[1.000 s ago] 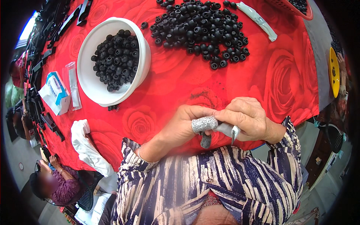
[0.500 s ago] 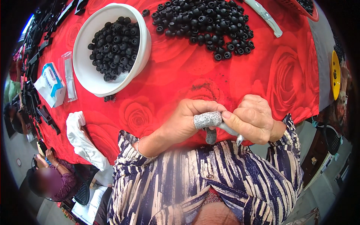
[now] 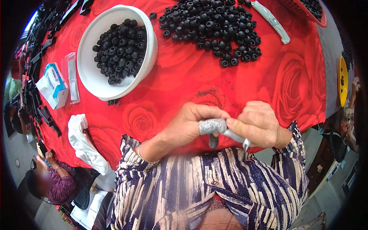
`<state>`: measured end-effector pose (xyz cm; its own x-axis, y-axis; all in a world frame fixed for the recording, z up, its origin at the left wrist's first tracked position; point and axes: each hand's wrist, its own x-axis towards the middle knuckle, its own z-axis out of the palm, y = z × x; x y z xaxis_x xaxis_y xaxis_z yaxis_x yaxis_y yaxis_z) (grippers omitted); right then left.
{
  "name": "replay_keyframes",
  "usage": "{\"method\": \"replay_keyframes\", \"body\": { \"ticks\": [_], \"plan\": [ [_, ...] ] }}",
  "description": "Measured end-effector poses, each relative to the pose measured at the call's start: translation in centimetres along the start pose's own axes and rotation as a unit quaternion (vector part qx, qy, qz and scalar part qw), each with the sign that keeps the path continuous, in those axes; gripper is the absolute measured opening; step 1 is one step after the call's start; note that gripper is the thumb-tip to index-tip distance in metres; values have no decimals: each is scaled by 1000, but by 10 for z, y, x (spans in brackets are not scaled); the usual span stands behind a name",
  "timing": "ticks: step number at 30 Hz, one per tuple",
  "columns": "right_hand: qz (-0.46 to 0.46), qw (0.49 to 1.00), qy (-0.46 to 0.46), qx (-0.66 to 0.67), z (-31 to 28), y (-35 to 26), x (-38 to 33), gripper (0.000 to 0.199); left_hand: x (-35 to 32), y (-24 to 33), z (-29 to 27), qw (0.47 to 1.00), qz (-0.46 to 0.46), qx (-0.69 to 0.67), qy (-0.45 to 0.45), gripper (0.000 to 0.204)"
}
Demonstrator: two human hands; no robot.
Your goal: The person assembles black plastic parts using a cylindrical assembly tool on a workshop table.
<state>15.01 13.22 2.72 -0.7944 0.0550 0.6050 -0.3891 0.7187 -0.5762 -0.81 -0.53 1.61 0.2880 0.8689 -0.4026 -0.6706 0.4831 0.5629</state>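
My left hand (image 3: 183, 125) is in front of my body over the near edge of the table, its thumb and forefinger pinched together. Grey knitted finger sleeves (image 3: 212, 127) cover some of its fingers. Whatever lies in that pinch is hidden. Right beside it, my right hand (image 3: 260, 123) is closed round a thin tool (image 3: 245, 144) with a pale wrapped handle; a shiny metal end sticks out below the fist. Its thumb meets the left fingertips. Beyond the hands, dark crumbs (image 3: 209, 91) are scattered on the red rose-patterned cloth (image 3: 180, 82).
A white bowl (image 3: 154, 57) of small black round caps stands at the far left, near a loose heap of caps (image 3: 214, 28). Left lie a tissue pack (image 3: 53, 86), a clear strip (image 3: 73, 78) and a white cloth (image 3: 82, 142). Another person (image 3: 57, 180) sits at the left.
The view has shifted slightly, so the bowl and heap sit a little lower. My hands stay together, with the tool's metal end turned slightly.
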Motion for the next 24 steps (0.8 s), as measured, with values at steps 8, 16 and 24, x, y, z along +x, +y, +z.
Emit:
{"method": "replay_keyframes", "body": {
  "ticks": [8,16,24],
  "plan": [
    [223,971,-13,90,-10,1,3,26,2,-5,-4,995,81,-51,37,22],
    [341,914,-62,213,-18,0,4,23,1,-6,-1,996,60,-27,65,21],
    [335,927,-76,150,-14,-2,4,25,4,-11,-5,993,83,-61,53,24]
  ]
}}
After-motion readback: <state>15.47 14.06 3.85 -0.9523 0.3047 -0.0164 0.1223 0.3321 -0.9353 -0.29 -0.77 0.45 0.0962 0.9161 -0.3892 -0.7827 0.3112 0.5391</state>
